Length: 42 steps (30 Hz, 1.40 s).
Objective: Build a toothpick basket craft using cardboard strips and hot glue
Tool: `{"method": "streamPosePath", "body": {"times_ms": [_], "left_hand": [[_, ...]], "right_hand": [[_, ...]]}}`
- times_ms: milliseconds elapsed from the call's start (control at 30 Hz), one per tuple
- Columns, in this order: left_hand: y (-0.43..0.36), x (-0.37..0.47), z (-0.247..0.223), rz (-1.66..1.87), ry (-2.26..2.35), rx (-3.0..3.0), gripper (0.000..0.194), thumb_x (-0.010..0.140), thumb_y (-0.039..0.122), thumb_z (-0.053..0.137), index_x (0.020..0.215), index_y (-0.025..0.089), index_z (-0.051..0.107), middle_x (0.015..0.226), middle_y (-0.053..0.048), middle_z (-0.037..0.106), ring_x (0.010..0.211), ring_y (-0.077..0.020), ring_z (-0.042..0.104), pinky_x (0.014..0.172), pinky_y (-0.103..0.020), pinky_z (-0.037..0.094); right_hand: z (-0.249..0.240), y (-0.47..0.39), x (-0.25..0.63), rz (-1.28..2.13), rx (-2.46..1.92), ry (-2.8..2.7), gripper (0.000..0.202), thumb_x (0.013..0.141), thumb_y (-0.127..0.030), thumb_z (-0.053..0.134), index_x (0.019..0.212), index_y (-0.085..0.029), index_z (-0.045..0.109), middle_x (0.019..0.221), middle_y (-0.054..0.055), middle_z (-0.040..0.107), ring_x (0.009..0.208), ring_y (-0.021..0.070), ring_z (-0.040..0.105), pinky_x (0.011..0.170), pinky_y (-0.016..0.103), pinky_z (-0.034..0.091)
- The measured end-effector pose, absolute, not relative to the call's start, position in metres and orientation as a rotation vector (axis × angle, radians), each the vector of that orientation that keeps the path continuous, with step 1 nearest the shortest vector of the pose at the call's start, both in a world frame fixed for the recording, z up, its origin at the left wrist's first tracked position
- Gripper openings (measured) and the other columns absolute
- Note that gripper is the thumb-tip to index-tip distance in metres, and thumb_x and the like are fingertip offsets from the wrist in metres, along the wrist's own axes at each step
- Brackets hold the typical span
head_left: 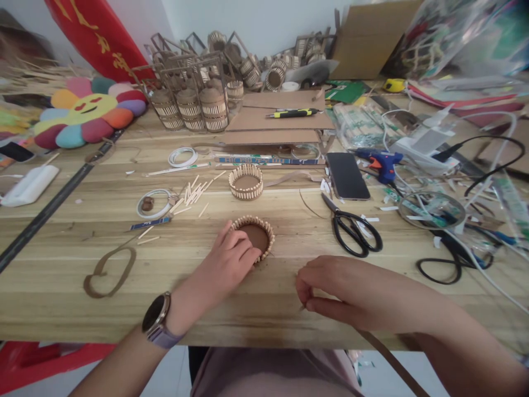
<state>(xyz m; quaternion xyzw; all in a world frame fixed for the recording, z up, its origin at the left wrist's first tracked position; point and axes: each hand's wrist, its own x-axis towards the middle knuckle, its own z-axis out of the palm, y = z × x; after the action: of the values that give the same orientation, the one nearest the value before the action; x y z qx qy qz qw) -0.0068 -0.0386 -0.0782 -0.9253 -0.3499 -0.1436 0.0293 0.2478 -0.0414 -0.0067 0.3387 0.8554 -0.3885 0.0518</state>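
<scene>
My left hand [233, 253] is closed on the near-left wall of a small round basket [268, 234], with fingers over its rim. The basket has a brown round base and a wall of short pale sticks; it rests on the wooden table. To its right, my right hand [330, 284] is curled in a pinch just above the table's front part. A brown flat strip [388, 358] runs from under that hand down past the table edge, and a small tip pokes out at the fingertips. A second stick-walled basket [246, 190] stands just behind the first.
Black-handled scissors [357, 229], a phone [347, 175] and a blue glue gun [380, 161] lie to the right. Loose sticks [194, 193] and a coiled brown strip [109, 273] lie to the left. Several finished little buckets [190, 107] and a yellow-black cutter [295, 113] are at the back.
</scene>
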Motion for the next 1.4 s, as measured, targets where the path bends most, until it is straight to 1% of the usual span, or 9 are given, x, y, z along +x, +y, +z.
{"method": "streamPosePath", "body": {"times_ms": [133,467,700,900,1067,1133,1200,1300,1400], "left_hand": [[-0.038,-0.007,-0.074,-0.399,-1.038,-2.856,0.013,0.094,0.014,0.048,0.086,0.016,0.058,0.082,-0.004,0.059,0.091,-0.0227,0.055,0.107,-0.057,0.039],[-0.038,-0.002,-0.074,-0.402,-1.049,-2.788,0.02,0.093,0.018,0.049,0.074,0.016,0.057,0.076,-0.004,0.057,0.082,-0.0222,0.055,0.103,-0.058,0.044],[-0.038,0.003,-0.074,-0.402,-1.114,-2.808,0.014,0.087,0.012,0.053,0.074,0.016,0.056,0.08,-0.005,0.055,0.087,-0.024,0.054,0.105,-0.061,0.043],[-0.039,0.003,-0.073,-0.341,-1.13,-2.804,0.012,0.088,0.014,0.051,0.078,0.016,0.056,0.085,-0.007,0.057,0.095,-0.0266,0.053,0.105,-0.061,0.042],[-0.038,-0.003,-0.074,-0.424,-1.087,-2.809,0.011,0.093,0.016,0.048,0.085,0.015,0.055,0.082,-0.005,0.057,0.093,-0.0252,0.054,0.105,-0.059,0.043],[-0.038,-0.005,-0.074,-0.474,-1.071,-2.838,0.011,0.094,0.019,0.049,0.087,0.015,0.056,0.083,-0.005,0.058,0.093,-0.0247,0.054,0.106,-0.059,0.043],[-0.038,-0.005,-0.072,-0.468,-1.099,-2.855,0.009,0.092,0.022,0.054,0.092,0.015,0.059,0.087,-0.007,0.061,0.098,-0.0265,0.054,0.106,-0.061,0.041],[-0.04,-0.003,-0.068,-0.44,-1.181,-2.906,0.02,0.086,0.024,0.065,0.102,0.014,0.061,0.097,-0.008,0.064,0.106,-0.0301,0.052,0.109,-0.066,0.034],[-0.042,0.0,-0.066,-0.443,-1.245,-2.963,0.033,0.078,0.027,0.076,0.105,0.013,0.062,0.099,-0.008,0.065,0.109,-0.0318,0.051,0.11,-0.068,0.03]], "right_hand": [[-0.008,-0.04,0.246,-1.187,1.019,2.603,0.017,0.09,-0.015,0.051,0.092,-0.02,0.066,0.088,0.002,0.07,0.082,0.0161,0.062,0.073,0.025,0.044],[-0.011,-0.04,0.24,-1.186,0.935,2.59,0.018,0.087,-0.013,0.05,0.089,-0.018,0.067,0.086,0.003,0.069,0.079,0.0169,0.062,0.071,0.025,0.044],[-0.013,-0.041,0.24,-1.159,0.92,2.581,0.018,0.087,-0.013,0.05,0.088,-0.018,0.067,0.084,0.004,0.068,0.079,0.0176,0.062,0.071,0.026,0.044],[-0.012,-0.042,0.238,-1.169,0.919,2.587,0.019,0.086,-0.012,0.05,0.088,-0.018,0.068,0.083,0.003,0.068,0.078,0.0177,0.062,0.071,0.025,0.044],[-0.012,-0.042,0.24,-1.116,0.987,2.616,0.018,0.086,-0.013,0.05,0.087,-0.018,0.068,0.083,0.003,0.07,0.078,0.0177,0.063,0.069,0.026,0.043],[-0.012,-0.041,0.241,-1.083,0.999,2.632,0.018,0.087,-0.014,0.051,0.087,-0.019,0.068,0.083,0.003,0.07,0.077,0.0176,0.063,0.069,0.025,0.043],[-0.011,-0.039,0.24,-1.047,1.031,2.642,0.018,0.088,-0.015,0.05,0.088,-0.019,0.067,0.083,0.003,0.071,0.076,0.0176,0.064,0.068,0.025,0.042],[-0.009,-0.034,0.236,-0.928,1.128,2.644,0.017,0.089,-0.016,0.051,0.087,-0.019,0.068,0.084,0.004,0.072,0.077,0.0187,0.066,0.066,0.026,0.041],[-0.011,-0.028,0.228,-0.705,1.196,2.656,0.015,0.091,-0.02,0.054,0.086,-0.019,0.068,0.082,0.005,0.074,0.077,0.0211,0.067,0.066,0.027,0.04]]}}
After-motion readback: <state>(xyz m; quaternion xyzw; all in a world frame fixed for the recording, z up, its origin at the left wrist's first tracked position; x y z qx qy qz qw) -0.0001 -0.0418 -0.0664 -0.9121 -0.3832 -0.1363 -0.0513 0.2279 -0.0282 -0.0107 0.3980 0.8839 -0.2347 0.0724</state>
